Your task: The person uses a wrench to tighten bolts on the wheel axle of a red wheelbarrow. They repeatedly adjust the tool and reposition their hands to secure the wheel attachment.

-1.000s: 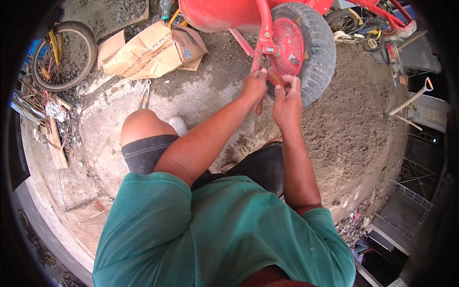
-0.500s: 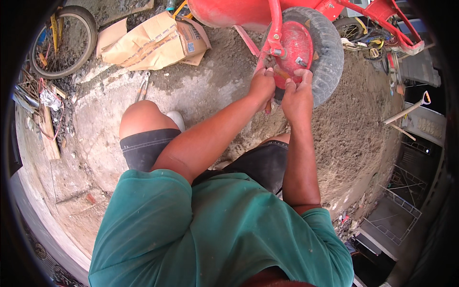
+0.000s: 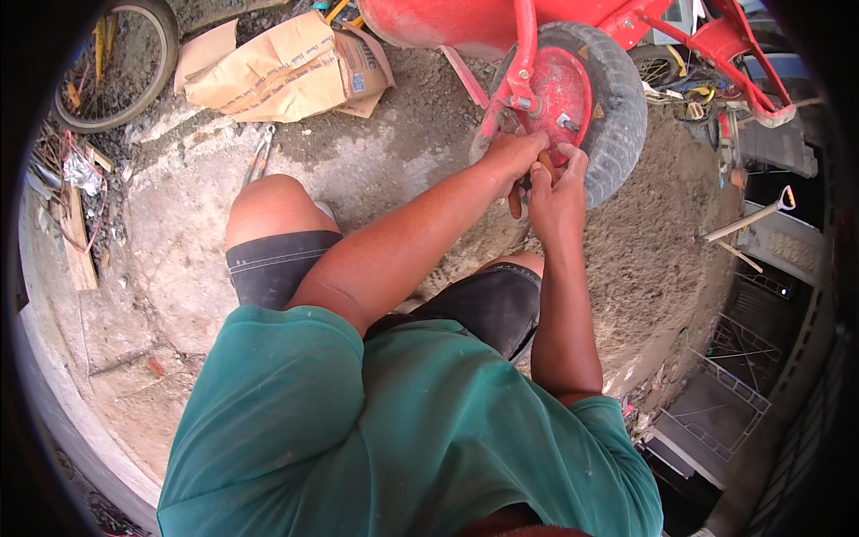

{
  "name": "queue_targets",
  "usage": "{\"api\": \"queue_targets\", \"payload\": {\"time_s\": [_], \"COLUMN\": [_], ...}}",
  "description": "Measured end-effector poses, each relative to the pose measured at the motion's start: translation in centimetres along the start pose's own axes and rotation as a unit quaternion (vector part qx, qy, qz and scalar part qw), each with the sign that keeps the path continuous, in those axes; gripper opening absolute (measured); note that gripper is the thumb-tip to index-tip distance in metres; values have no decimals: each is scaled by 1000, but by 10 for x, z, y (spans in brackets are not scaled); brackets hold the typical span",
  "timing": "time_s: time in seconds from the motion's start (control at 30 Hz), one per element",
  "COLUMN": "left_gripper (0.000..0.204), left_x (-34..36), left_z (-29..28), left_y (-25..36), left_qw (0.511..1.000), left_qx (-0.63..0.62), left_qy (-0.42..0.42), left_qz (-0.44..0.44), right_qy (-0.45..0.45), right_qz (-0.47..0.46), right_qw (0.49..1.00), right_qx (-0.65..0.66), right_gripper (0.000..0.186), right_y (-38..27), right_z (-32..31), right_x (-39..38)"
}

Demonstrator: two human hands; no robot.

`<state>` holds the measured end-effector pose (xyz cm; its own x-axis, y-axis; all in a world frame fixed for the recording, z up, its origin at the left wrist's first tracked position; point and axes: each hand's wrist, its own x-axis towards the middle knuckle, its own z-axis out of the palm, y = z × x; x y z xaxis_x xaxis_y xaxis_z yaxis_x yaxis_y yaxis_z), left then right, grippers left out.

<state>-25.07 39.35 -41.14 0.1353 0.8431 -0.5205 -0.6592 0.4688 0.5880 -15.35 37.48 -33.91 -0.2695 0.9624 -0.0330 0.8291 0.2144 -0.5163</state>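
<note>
A red wheelbarrow lies tipped over, its red tray at the top of the view. Its dusty black tyre surrounds a red wheel hub, with a red frame bar beside it. At the hub's lower edge my left hand is closed round a tool with orange-brown handles; its working end is hidden. Close beside it, my right hand has thumb and fingers bent in a pinch against the lower hub. What these fingers grip is too covered to make out.
A torn cardboard box lies on the ground to the left, near a metal hand tool by my knee. Farther left are a bicycle wheel and a wooden board. A long-handled tool lies at right.
Both hands have shifted slightly lower on the hub, and my left hand has turned over the handles, its knuckles now nearer my right fingers. The view has tilted a little.
</note>
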Motion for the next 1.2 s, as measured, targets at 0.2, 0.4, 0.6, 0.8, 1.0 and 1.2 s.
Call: {"api": "queue_targets", "payload": {"time_s": [0.2,0.4,0.6,0.8,1.0,1.2], "left_gripper": [34,32,32,31,32,47], "left_x": [18,4,13,10,10,31], "left_z": [-5,-1,-1,2,-1,1], "left_y": [-2,9,5,6,6,-11], "left_qw": [997,997,997,995,994,983], "left_qx": [-17,-20,-36,-66,-59,-60], "left_qy": [70,66,72,72,93,165], "left_qz": [10,-23,-6,4,-6,51], "right_qy": [-71,-57,-58,-58,-100,-166], "right_qz": [81,139,125,106,203,234], "right_qw": [956,918,945,961,893,871], "right_qx": [275,366,297,249,389,399], "right_gripper": [59,59,59,60,61,52], "right_y": [7,-20,-15,-13,-14,-17], "right_z": [5,-1,3,6,-8,-16], "right_x": [-42,-35,-24,-10,-15,2]}}
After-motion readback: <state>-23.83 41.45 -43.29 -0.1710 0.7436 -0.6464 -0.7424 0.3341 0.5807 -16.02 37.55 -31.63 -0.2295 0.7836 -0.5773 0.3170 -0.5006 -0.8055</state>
